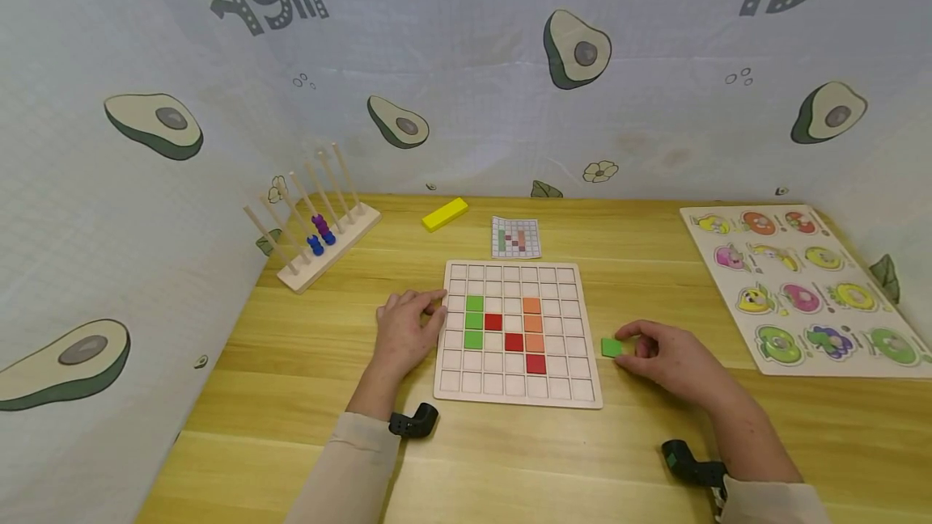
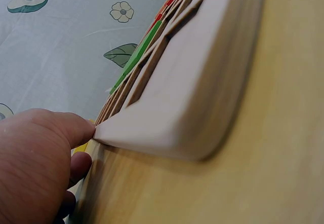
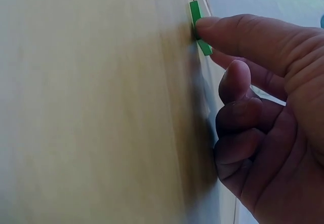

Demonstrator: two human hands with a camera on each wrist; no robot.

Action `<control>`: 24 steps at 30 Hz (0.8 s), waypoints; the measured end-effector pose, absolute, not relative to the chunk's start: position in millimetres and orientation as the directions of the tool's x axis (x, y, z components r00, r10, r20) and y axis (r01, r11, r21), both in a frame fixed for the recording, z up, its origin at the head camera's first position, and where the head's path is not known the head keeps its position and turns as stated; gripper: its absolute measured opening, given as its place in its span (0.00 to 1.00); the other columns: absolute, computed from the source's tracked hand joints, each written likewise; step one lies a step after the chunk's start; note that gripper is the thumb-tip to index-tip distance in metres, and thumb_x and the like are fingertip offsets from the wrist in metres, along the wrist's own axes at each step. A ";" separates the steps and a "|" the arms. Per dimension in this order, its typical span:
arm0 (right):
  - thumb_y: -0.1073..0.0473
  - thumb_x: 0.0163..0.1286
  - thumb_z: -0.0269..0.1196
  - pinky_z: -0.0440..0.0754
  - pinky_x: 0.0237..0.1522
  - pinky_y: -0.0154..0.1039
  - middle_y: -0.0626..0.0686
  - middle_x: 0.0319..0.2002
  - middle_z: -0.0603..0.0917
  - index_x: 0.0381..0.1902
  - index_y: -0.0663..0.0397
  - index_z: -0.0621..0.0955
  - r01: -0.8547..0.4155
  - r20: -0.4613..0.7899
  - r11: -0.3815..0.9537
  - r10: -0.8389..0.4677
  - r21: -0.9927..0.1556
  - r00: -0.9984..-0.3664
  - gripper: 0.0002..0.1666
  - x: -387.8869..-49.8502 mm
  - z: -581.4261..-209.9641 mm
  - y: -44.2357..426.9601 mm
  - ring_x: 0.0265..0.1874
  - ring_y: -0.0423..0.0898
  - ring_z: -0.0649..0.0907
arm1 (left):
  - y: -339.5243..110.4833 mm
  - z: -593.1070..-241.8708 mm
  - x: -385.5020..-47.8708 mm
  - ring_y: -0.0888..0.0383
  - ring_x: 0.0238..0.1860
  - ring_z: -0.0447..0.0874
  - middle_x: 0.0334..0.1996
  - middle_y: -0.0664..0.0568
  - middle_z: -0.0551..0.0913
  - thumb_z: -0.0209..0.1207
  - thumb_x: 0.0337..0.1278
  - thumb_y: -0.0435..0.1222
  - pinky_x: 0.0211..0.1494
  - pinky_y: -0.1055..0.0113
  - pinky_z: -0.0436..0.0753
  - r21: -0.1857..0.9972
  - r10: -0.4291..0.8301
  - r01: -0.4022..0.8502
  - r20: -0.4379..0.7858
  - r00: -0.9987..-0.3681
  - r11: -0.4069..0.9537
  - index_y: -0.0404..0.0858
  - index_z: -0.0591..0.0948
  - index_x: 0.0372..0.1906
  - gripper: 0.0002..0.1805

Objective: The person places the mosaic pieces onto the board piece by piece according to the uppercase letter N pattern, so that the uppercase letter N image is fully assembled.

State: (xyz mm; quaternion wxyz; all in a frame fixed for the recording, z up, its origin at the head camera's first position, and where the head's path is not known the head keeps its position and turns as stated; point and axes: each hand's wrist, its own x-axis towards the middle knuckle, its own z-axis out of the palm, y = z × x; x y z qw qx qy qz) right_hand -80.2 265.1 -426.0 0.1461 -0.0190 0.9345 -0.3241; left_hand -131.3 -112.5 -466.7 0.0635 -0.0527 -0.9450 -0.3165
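A light wooden grid board (image 1: 451, 388) lies flat, with three green tiles (image 1: 474, 321), three orange tiles (image 1: 533, 323) and three red tiles (image 1: 514, 342) in its cells. My left hand (image 1: 408, 330) is at the board's left side, its thumb and forefinger touching the edge; the left wrist view has the thumb against the board's corner. To the right of the board, my right hand (image 1: 673, 362) pinches a green square tile (image 1: 611, 348) between thumb and forefinger. That tile shows edge-on in the right wrist view, where the other fingers are curled.
Behind the board lies a small pattern card (image 1: 515, 238) with coloured squares. A yellow block (image 1: 445, 215) is to its left. Further left stands a wooden peg rack (image 1: 329, 247) with blue and purple beads. A fruit puzzle board (image 1: 790, 289) lies at the right.
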 end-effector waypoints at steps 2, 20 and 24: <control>0.54 0.69 0.69 0.68 0.25 0.34 0.49 0.29 0.76 0.53 0.57 0.81 0.056 -0.260 0.793 -0.131 -0.607 -0.957 0.20 -80.5 -426.2 265.0 0.24 0.43 0.72 | -112.8 -467.0 -131.2 0.55 0.43 0.72 0.40 0.55 0.86 0.61 0.69 0.46 0.50 0.59 0.61 0.591 0.059 0.139 0.153 -0.986 0.795 0.51 0.85 0.60 0.17; 0.53 0.68 0.70 0.68 0.26 0.34 0.48 0.29 0.75 0.51 0.54 0.82 -0.015 -0.218 0.811 -0.175 -0.585 -0.960 0.18 -81.6 -410.0 239.6 0.26 0.42 0.72 | -112.9 -466.2 -130.5 0.54 0.43 0.73 0.40 0.55 0.86 0.61 0.69 0.46 0.48 0.59 0.61 0.587 0.067 0.157 0.172 -0.983 0.795 0.51 0.85 0.60 0.18; 0.53 0.68 0.70 0.67 0.26 0.34 0.48 0.29 0.75 0.51 0.53 0.82 -0.025 -0.224 0.793 -0.201 -0.609 -0.954 0.17 -82.4 -406.2 224.7 0.26 0.43 0.72 | -112.5 -466.7 -130.6 0.54 0.44 0.73 0.40 0.55 0.86 0.61 0.70 0.46 0.49 0.59 0.61 0.586 0.068 0.151 0.161 -0.985 0.796 0.51 0.85 0.60 0.18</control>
